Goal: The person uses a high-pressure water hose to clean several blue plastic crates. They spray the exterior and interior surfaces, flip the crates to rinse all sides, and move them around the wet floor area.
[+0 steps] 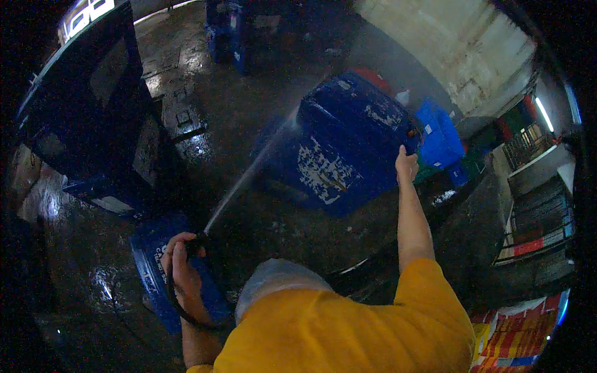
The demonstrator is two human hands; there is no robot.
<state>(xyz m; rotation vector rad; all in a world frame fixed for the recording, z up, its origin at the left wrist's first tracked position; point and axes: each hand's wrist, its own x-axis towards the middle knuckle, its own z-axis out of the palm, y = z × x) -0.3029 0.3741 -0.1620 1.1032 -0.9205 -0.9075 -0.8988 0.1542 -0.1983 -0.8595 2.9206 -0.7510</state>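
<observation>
In my left hand [185, 272] is a dark hose nozzle [199, 240], its black hose [179, 305] curving down past my wrist. A thin water jet [249, 175] shoots from it up and to the right, striking the near-left edge of a large blue plastic bin [364, 154] and breaking into spray. The bin looks tilted and carries worn whitish patches [326, 170] on its sides. My right hand [406, 164] grips the bin at its right edge, arm stretched out; the exact part held is too dark to tell.
Close to my left hand stands another blue bin [151, 268] bearing writing. Further dark bins [84, 102] rise at the left, one blue bin [226, 32] at the back. Bright blue crates [438, 133] lie beyond the right hand, near a stained wall [466, 56]. The ground [186, 116] is wet.
</observation>
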